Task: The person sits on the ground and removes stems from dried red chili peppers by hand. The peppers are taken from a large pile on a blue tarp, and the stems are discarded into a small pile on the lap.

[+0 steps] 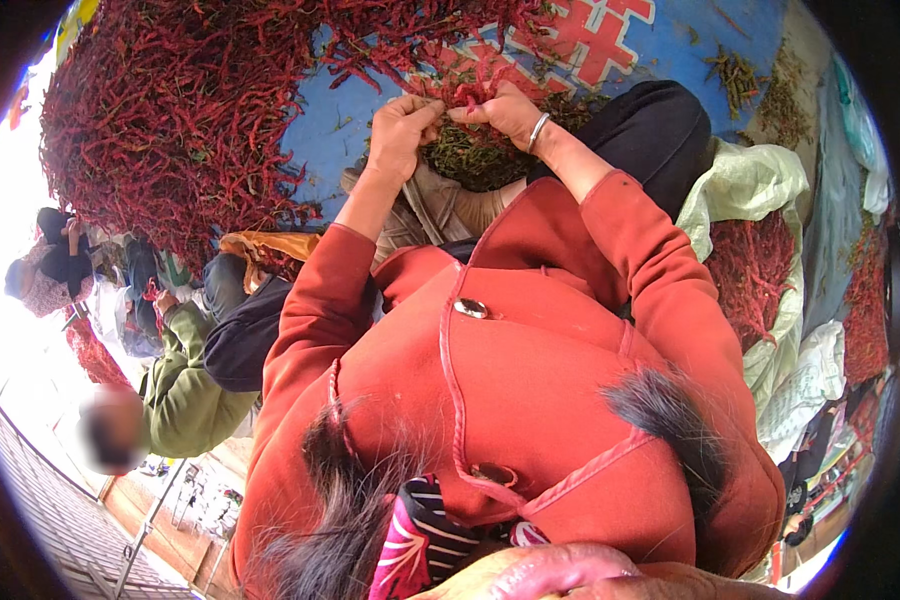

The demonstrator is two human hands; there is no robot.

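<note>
My left hand [405, 131] is raised at the upper middle of the head view, thumb and fingertips pinched together near my right hand; whether something small is between them I cannot tell. Several red dried chili peppers [474, 94] are held in my right hand [504, 112], which wears a silver bracelet [538, 133] at the wrist. Below both hands, green stems and plant scraps [472, 159] lie heaped beside my shoe. A large pile of red chilies [172, 112] spreads over the blue sheet [311, 139] at the upper left.
An open pale woven sack [754, 176] of chilies stands by my right side. An orange bag [270, 244] lies by my left arm. At left sits a person in a green top [195, 401], with another person [52, 270] farther off. More stem scraps [735, 79] lie at upper right.
</note>
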